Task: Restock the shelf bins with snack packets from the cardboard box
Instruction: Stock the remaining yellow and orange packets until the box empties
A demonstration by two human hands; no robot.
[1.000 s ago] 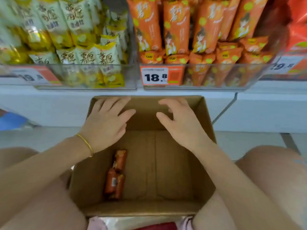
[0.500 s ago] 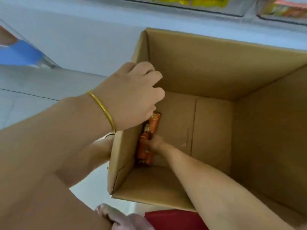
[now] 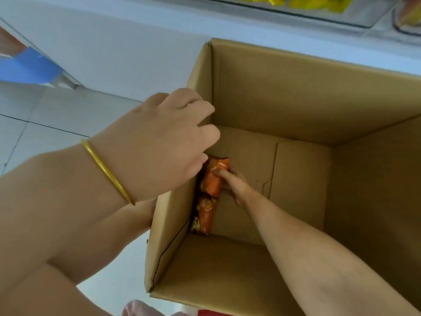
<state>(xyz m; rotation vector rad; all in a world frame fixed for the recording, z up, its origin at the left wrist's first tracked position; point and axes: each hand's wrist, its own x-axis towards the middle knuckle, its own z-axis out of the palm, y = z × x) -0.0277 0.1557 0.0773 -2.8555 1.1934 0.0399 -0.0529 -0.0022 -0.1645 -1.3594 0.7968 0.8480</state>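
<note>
An open cardboard box (image 3: 296, 92) fills the centre and right of the frame. The left hand (image 3: 164, 142), wearing a gold bangle (image 3: 107, 172), curls its fingers over the top edge of the box's left wall. The right hand (image 3: 237, 185) reaches to the box bottom, pinching an orange snack packet (image 3: 213, 181) beside that wall. A second orange packet (image 3: 205, 215) lies just below it in the frame. A clear shelf bin (image 3: 330, 15) shows at upper right

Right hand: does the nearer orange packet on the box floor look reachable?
Probably yes. The right hand is down in the cardboard box, gripping the far orange packet; the nearer orange packet lies next to it along the left wall, mostly uncovered.
</note>
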